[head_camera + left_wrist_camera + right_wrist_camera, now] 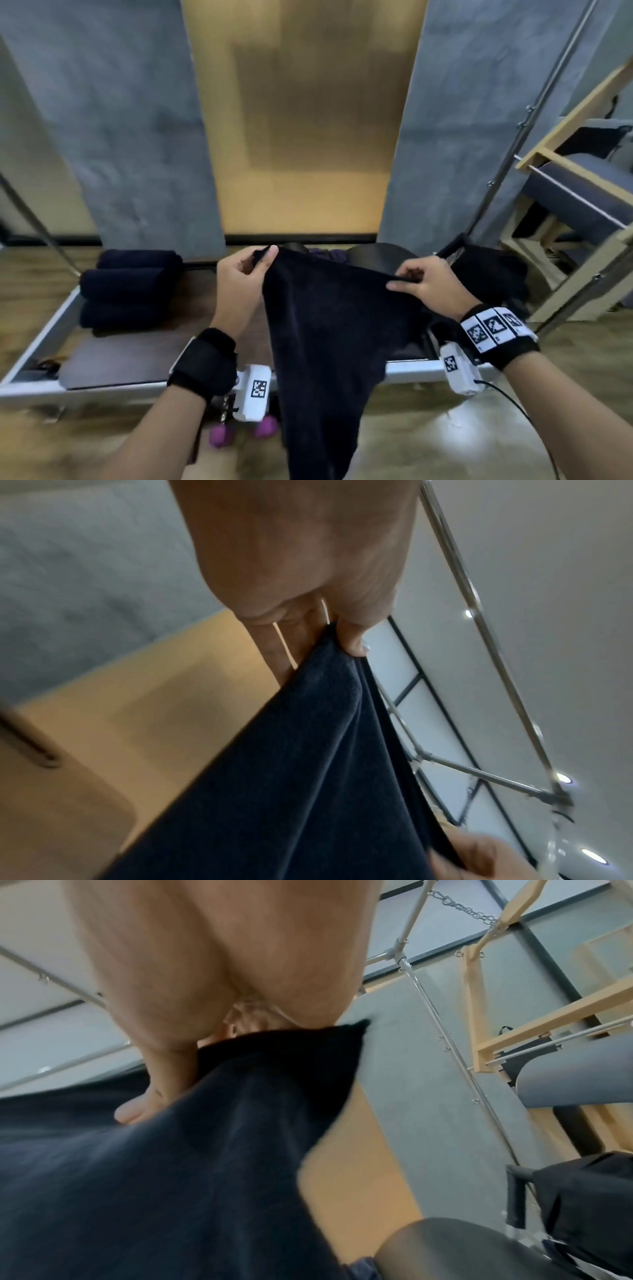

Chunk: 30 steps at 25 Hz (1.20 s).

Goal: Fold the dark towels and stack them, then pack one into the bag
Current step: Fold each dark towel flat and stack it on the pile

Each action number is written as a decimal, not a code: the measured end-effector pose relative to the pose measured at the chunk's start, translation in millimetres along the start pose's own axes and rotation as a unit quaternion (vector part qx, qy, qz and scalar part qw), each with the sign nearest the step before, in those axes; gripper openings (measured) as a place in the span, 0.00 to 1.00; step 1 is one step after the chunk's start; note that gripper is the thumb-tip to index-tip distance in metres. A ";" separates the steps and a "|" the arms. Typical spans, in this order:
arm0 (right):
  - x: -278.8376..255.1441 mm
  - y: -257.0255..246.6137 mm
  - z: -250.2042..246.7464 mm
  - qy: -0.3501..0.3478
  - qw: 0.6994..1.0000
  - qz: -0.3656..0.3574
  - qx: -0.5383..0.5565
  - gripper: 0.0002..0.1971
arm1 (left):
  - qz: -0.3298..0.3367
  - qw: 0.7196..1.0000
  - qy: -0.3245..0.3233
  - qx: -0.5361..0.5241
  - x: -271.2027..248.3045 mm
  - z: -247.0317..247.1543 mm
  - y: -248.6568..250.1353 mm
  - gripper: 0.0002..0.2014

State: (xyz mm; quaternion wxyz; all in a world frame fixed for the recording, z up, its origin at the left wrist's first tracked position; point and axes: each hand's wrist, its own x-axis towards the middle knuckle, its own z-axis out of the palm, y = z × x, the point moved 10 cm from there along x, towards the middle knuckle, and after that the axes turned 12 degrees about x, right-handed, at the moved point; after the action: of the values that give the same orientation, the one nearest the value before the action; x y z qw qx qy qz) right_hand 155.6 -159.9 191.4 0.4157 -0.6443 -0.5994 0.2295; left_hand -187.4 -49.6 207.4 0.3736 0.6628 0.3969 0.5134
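A dark navy towel (329,325) hangs spread in the air in front of me, its lower end drooping past the bench's front rail. My left hand (246,270) pinches its upper left corner between thumb and fingers; the left wrist view shows the towel (308,764) gathered under the thumb. My right hand (416,279) pinches the upper right corner, where the towel (212,1150) falls away from the fingers. Three folded dark towels (126,291) lie stacked at the bench's left end. A black bag (493,270) sits at the right end, also seen as the bag (589,1191).
The padded bench (113,356) has a grey metal frame (37,339). Purple dumbbells (239,433) lie on the floor under my left wrist. A wooden chair-like apparatus (579,192) stands at right, with metal poles (513,144) beside it. A dark round cushion (462,1250) sits behind the towel.
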 end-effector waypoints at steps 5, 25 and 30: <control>-20.0 13.6 46.3 -0.033 0.995 0.041 0.084 0.10 | -0.028 0.995 0.028 0.091 -39.6 -83.2 -41.4 0.05; -1.4 -67.0 188.4 0.170 0.913 0.102 0.357 0.06 | -0.118 0.978 0.101 0.138 -3.0 -248.8 -138.3 0.04; 45.0 -45.3 205.5 0.207 0.880 0.123 0.409 0.08 | -0.180 0.972 0.097 0.113 29.7 -227.4 -173.4 0.15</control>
State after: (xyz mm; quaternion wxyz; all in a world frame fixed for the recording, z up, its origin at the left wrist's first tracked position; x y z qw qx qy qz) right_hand -26.0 -66.0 124.5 0.7252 -0.5188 -0.2683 0.3646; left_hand -429.6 67.6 106.3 0.3420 0.5650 0.6000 0.4514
